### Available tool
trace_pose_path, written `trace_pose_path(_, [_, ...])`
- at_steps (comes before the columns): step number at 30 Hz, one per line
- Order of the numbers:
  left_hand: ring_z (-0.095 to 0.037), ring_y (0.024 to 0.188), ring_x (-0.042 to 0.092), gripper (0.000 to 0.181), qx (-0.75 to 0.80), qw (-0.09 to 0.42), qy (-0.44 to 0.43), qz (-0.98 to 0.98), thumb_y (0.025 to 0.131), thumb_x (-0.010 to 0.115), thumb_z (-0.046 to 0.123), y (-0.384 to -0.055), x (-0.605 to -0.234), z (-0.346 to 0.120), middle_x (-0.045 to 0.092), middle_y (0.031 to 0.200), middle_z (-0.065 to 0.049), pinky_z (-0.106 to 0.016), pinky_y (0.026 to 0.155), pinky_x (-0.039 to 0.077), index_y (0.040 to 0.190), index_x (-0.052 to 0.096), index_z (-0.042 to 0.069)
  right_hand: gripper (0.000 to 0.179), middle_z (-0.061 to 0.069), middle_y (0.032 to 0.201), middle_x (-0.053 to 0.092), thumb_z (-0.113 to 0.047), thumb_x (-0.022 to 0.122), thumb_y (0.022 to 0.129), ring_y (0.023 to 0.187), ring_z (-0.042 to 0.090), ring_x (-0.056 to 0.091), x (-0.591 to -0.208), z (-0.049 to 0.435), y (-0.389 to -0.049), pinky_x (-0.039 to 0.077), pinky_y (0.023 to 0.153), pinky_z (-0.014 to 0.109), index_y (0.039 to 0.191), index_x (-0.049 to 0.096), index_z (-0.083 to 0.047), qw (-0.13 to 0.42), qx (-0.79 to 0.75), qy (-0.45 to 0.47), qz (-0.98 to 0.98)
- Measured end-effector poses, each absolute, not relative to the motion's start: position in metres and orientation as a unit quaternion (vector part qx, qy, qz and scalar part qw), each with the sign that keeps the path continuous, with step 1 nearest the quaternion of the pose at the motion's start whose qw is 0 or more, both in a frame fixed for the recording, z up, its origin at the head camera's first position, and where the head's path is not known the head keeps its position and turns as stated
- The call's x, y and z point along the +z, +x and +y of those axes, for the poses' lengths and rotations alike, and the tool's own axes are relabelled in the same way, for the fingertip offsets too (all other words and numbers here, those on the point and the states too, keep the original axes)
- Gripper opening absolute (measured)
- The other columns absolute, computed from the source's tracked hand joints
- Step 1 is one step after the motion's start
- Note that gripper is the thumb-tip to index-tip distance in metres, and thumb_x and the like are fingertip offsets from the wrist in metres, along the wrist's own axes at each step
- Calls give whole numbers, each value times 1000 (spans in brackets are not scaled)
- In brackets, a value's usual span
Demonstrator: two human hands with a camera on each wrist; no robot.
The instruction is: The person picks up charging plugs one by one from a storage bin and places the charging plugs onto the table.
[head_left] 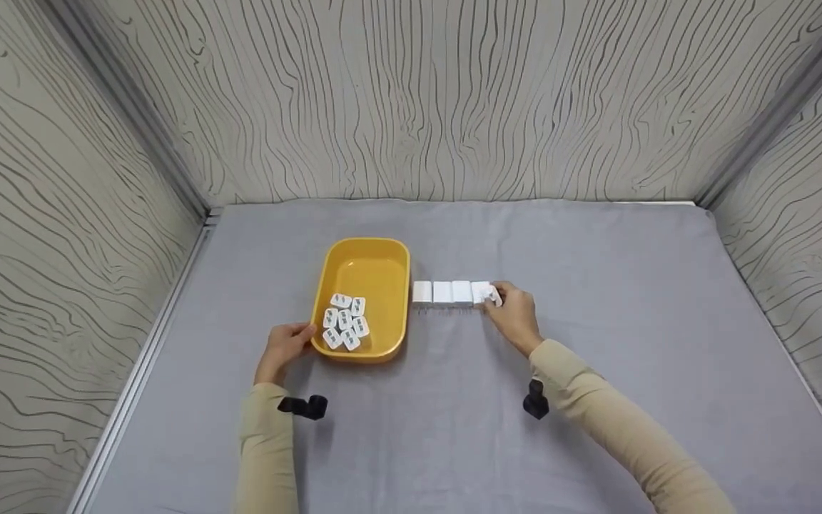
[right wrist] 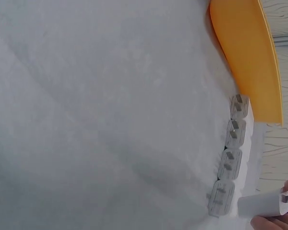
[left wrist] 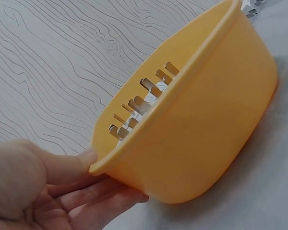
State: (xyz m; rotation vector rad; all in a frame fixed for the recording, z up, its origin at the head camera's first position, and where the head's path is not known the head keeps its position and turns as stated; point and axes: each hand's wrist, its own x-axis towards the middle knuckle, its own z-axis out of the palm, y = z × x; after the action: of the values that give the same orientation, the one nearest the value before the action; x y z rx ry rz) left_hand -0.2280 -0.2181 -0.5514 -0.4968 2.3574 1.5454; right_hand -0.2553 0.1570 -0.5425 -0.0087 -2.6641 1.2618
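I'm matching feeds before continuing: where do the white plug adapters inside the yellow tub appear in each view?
Head: white plug adapters left of centre, below mid-height.
Left wrist: near centre, prongs up, partly behind the rim.
Right wrist: not visible; the tub's interior is hidden.
Shared landmark: yellow tub.

Pale wood-grain panels (head_left: pixel 411 100), joined at grey corner strips (head_left: pixel 129 107), enclose a grey-clothed tabletop (head_left: pixel 632 285) on three sides.

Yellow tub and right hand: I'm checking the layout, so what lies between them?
In the head view, a row of four white plug adapters lies between the yellow tub and the right hand, which holds a fifth adapter.
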Motion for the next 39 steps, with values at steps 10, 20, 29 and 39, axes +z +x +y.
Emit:
trace_pose_path(10, [-8,81,61,37,544,122,-170,812,99,52,13,-229,-553,-218,61,124,-29,-20,73,54,124,57,-13,30,29,103,70,-2,64,85,93,35,68,-548,168,-256,55,80,45,112,63,12,96,410,-10,-907])
trace_pose_path(20, [-5,77,60,36,544,122,-164,814,99,53,13,-229,-555,-219,62,123,-29,-18,72,53,123,58,-14,32,31,109,68,-2,62,87,100,37,67,-552,174,-259,55,85,46,116,61,12,82,383,-7,-920])
trace_pose_path(29, [-6,79,60,36,540,124,-167,816,99,52,13,-229,-554,-219,63,121,-28,-19,73,53,123,58,-13,29,31,108,68,-1,63,87,102,42,66,-558,181,-265,55,88,49,113,63,11,97,348,24,-932])
trace_pose_path(39, [-8,81,61,36,537,122,-165,818,99,52,14,-228,-553,-218,62,122,-29,-21,76,54,123,58,-12,28,30,98,70,3,67,82,90,41,69,-565,192,-270,56,78,48,108,65,11,132,291,89,-943])
